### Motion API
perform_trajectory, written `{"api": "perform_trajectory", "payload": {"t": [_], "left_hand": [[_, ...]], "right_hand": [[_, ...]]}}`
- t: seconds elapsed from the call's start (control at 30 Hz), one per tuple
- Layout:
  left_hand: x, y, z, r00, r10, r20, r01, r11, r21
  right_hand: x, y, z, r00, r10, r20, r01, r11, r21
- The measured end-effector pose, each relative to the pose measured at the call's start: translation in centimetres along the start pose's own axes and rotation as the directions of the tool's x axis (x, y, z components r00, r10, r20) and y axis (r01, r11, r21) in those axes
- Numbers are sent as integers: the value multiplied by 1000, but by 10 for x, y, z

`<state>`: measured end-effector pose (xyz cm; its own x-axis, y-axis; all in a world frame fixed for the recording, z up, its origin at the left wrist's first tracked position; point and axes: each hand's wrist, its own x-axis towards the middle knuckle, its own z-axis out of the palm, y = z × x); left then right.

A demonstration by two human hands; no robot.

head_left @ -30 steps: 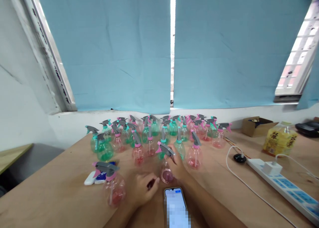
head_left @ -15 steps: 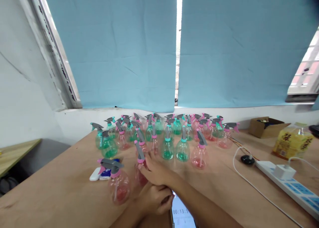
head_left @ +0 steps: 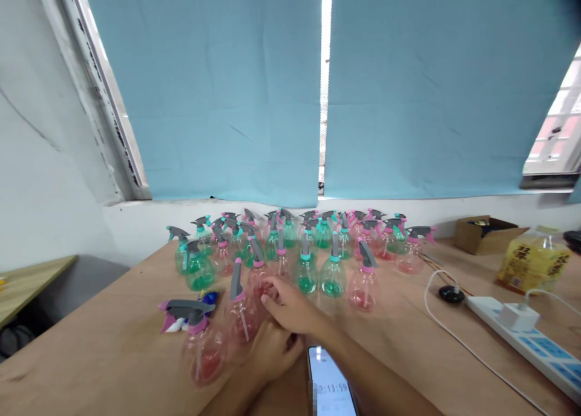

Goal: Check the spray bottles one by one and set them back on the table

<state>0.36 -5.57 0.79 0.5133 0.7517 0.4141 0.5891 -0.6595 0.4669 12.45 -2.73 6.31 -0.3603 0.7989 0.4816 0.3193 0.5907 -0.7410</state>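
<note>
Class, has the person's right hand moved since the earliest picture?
Yes, leftward: the right hand now sits farther from the white power strip.

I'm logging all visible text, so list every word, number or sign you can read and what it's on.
"13:59": on the phone; the rest of its screen is too blurred to read.
"双": on the yellow jug; its other characters are too blurred.
Power strip: any markings are too small to read.
</note>
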Motion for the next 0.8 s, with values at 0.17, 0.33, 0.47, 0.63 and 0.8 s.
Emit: {"api": "perform_trajectory", "payload": {"t": [0.17,0.33,0.47,0.63,0.8], "left_hand": [[10,-5,-8,992,-59,-115,49,995,-82],[12,-15,-8,967,-190,-172,175,980,-99],[11,-24,-8,935,-268,-233,244,962,-125],[12,-34,-13,870,-336,-360,292,941,-173],[14,-38,-16,794,-290,-534,235,957,-169]], "right_hand": [[2,10,-20,997,5,-71,-2,999,41],[4,25,-26,989,27,-144,-16,997,77],[3,31,-26,986,38,-163,-22,995,100],[-6,34,-26,991,51,-126,-41,996,80],[-23,38,-32,989,107,-103,-102,993,58]]}}
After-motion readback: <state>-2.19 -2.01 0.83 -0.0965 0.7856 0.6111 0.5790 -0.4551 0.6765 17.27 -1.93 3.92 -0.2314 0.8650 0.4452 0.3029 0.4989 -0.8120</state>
